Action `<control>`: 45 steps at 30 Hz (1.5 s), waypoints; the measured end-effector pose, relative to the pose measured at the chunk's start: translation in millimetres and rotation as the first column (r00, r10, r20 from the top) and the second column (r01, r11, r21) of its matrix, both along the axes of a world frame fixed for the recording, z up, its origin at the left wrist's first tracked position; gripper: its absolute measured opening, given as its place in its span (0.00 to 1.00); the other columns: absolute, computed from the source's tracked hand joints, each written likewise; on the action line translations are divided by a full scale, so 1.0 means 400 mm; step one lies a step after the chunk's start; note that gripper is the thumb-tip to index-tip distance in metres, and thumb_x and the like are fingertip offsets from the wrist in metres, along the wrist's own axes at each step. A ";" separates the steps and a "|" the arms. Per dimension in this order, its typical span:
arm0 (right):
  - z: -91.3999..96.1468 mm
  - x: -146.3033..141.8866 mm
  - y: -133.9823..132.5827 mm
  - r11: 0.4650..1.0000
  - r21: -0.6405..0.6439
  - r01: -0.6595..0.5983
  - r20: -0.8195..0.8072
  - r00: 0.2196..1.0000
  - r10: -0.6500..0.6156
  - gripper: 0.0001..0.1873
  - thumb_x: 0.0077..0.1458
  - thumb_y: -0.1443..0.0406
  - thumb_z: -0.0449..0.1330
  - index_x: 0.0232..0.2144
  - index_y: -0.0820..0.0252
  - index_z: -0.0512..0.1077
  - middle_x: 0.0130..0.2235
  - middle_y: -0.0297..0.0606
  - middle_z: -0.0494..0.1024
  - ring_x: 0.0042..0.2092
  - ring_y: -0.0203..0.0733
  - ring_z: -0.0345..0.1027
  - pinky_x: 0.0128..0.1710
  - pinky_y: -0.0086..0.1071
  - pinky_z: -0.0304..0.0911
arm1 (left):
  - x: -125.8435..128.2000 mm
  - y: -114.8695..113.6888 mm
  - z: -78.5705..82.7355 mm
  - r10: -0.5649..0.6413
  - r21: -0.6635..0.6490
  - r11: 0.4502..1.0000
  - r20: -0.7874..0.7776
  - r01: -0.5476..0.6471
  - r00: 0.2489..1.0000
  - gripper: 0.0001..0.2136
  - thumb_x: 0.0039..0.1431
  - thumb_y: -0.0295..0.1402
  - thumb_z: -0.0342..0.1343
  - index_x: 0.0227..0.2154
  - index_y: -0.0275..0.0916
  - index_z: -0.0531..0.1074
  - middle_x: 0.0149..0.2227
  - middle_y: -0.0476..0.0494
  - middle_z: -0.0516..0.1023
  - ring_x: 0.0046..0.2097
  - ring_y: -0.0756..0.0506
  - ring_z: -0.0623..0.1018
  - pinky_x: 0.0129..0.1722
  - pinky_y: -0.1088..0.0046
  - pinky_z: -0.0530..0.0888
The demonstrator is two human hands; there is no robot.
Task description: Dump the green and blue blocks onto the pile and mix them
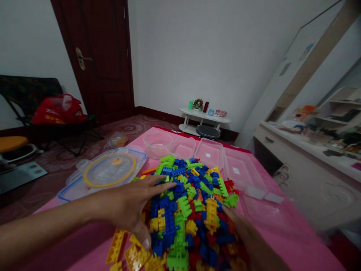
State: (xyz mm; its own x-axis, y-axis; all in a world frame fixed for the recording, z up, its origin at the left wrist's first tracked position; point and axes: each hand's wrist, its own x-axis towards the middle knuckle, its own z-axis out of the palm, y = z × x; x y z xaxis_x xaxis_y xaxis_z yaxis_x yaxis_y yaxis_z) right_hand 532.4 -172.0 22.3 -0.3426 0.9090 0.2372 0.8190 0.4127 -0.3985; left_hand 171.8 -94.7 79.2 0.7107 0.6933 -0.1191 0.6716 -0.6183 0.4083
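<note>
Interlocking toy bricks (183, 205) in blue, green, yellow, red & orange are heaped on pink cloth (81, 241), btwn the two hands; L hand (129, 203) is spread wide at the pile's left side, thumb well apart from fingers, w/ nothing seen gripped; R hand (242, 227) is placed at the right side, its grip partly hidden & can't be told; a round yellow-rimmed lid (108, 171) is laid to the left; a clear round bowl (158, 150) & rect. container (210, 150) are set behind.
</note>
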 end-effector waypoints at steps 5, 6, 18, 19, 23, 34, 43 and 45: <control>-0.090 -0.052 0.056 0.984 0.093 0.154 0.145 0.975 -0.166 0.43 0.42 0.48 0.61 0.57 0.63 0.62 0.61 0.55 0.59 0.58 0.62 0.56 0.53 0.54 0.59 | 0.060 -0.009 -0.093 0.020 0.081 0.997 -0.002 -0.019 1.000 0.62 0.28 0.59 0.63 0.64 0.53 0.32 0.67 0.35 0.34 0.64 0.23 0.42 0.56 0.39 0.52; -0.089 -0.070 0.078 0.984 0.092 0.151 0.147 0.976 -0.163 0.41 0.44 0.50 0.60 0.57 0.64 0.62 0.61 0.55 0.58 0.59 0.60 0.56 0.54 0.52 0.58 | 0.075 0.005 -0.108 0.028 0.103 0.994 -0.001 -0.027 1.000 0.62 0.28 0.58 0.64 0.64 0.52 0.31 0.67 0.34 0.36 0.64 0.23 0.42 0.56 0.40 0.53; -0.039 -0.151 0.206 0.988 -0.127 0.085 -0.385 0.914 -0.128 0.42 0.39 0.60 0.66 0.57 0.56 0.60 0.55 0.46 0.67 0.53 0.53 0.64 0.52 0.45 0.61 | 0.154 0.129 -0.120 0.131 0.153 0.978 0.085 -0.143 0.988 0.45 0.35 0.44 0.66 0.60 0.45 0.56 0.62 0.33 0.54 0.61 0.29 0.59 0.56 0.55 0.63; -0.033 -0.164 0.214 0.979 -0.195 0.062 -0.488 0.860 -0.152 0.43 0.38 0.60 0.67 0.58 0.57 0.58 0.55 0.46 0.67 0.53 0.52 0.65 0.51 0.45 0.62 | 0.161 0.142 -0.122 0.130 0.138 0.979 0.148 -0.151 0.980 0.43 0.35 0.43 0.66 0.59 0.42 0.59 0.61 0.33 0.57 0.60 0.31 0.61 0.56 0.57 0.64; 0.024 -0.200 0.242 0.934 -0.349 -0.082 -0.732 0.646 -0.216 0.47 0.43 0.61 0.64 0.62 0.56 0.49 0.55 0.44 0.68 0.50 0.49 0.68 0.47 0.42 0.67 | 0.172 0.192 -0.105 -0.078 0.047 0.997 0.396 0.065 0.915 0.29 0.43 0.38 0.63 0.50 0.37 0.68 0.51 0.40 0.72 0.52 0.40 0.71 0.54 0.65 0.67; 0.076 -0.199 0.044 0.921 0.348 -0.177 0.105 0.983 0.149 0.25 0.51 0.65 0.57 0.53 0.51 0.65 0.55 0.40 0.69 0.56 0.49 0.62 0.55 0.46 0.60 | 0.002 0.145 -0.004 -0.019 0.175 0.985 0.154 -0.008 0.988 0.22 0.56 0.34 0.54 0.55 0.40 0.65 0.54 0.38 0.69 0.54 0.42 0.70 0.54 0.66 0.65; -0.042 -0.260 0.026 0.805 0.349 -0.479 0.334 0.867 0.371 0.29 0.49 0.62 0.59 0.54 0.41 0.63 0.59 0.38 0.64 0.62 0.57 0.51 0.57 0.62 0.43 | -0.014 0.001 -0.076 -0.181 0.127 0.976 0.037 0.175 0.983 0.51 0.36 0.57 0.62 0.63 0.49 0.47 0.66 0.37 0.44 0.64 0.29 0.51 0.60 0.49 0.52; -0.014 -0.254 0.077 0.868 0.273 -0.414 0.340 0.886 0.316 0.32 0.47 0.64 0.58 0.56 0.42 0.61 0.63 0.40 0.56 0.63 0.60 0.44 0.57 0.65 0.38 | 0.013 0.014 -0.116 -0.138 0.200 0.971 0.022 0.131 0.990 0.50 0.37 0.57 0.61 0.63 0.43 0.50 0.66 0.32 0.45 0.64 0.28 0.51 0.60 0.49 0.52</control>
